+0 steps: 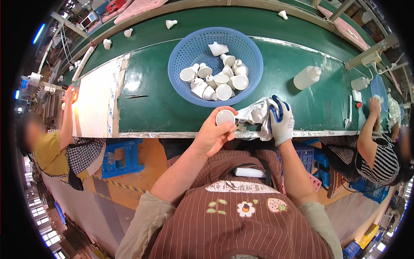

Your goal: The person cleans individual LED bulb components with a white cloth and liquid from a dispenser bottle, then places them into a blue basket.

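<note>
Left hand (212,133) pinching a white spotlight bulb (225,117) above the workbench's (151,118) near edge, gloved right hand (282,124) clutching a white cloth (255,112); a slack pinch or snagging cloth could spill that bulb overboard — forearms angling inward, left thumb over the bulb's face, gloved fingers curled

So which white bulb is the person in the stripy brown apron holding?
The spotlight bulb in the bare left hand, its round face showing. Unlike it, the bulbs piled in the blue basket aren't in that hand.
</note>
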A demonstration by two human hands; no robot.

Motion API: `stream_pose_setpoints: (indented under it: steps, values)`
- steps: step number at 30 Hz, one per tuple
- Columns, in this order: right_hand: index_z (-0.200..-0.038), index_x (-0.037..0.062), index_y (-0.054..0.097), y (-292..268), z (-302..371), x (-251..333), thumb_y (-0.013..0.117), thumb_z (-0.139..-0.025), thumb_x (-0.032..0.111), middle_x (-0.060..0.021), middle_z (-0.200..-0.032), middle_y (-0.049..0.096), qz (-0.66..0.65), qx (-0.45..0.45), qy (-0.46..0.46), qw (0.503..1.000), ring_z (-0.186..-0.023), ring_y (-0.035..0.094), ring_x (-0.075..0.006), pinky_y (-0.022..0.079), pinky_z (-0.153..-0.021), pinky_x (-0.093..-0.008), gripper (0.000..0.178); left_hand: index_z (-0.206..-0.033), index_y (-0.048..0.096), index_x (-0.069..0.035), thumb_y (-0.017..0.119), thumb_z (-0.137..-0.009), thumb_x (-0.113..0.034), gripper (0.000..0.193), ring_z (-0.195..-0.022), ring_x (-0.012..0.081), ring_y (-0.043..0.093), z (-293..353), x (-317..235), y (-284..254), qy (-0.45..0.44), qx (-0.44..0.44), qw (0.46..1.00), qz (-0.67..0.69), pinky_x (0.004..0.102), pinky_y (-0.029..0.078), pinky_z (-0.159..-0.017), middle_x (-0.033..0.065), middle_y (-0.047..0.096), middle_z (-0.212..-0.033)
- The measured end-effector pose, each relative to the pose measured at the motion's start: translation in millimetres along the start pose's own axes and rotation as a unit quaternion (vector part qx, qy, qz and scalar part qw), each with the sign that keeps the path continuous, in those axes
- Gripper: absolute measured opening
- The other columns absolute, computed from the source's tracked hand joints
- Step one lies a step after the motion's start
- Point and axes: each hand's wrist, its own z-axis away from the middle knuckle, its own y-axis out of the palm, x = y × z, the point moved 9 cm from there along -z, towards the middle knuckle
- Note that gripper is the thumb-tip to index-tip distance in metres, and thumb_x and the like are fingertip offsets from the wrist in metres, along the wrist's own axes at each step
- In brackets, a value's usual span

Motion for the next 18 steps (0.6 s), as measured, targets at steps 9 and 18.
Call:
stream_pose_setpoints:
  steps: [9,18]
  values:
    - [-0.124,0.0083,0.065,0,0,0,0.068,-0.087,0.015,-0.0167,-0.113,0.065,-0.013,-0.011,-0.01,1.0,-0.104,0.063,-0.0361,0.05,-0.091,-0.041,0.038,-0.107,0.049,-0.004,0.059,-0.09,-0.004,0.019,-0.067,0.0117,0.054,8,-9,21,0.029,0.021,0.996,-0.082,0.0223,0.043,-0.044,0.0098,0.055,-0.103]
    - [-0.124,0.0082,0.065,-2,-3,3,0.068,-0.087,0.015,-0.0163,-0.113,0.065,-0.004,-0.008,-0.015,1.0,-0.103,0.063,-0.036,0.05,-0.091,-0.0409,0.038,-0.09,0.051,0.001,0.043,-0.09,-0.005,0.01,-0.047,0.0095,0.045,9,-22,21,0.085,0.022,0.99,-0.113,0.0215,0.034,-0.036,0.0129,0.057,-0.086]
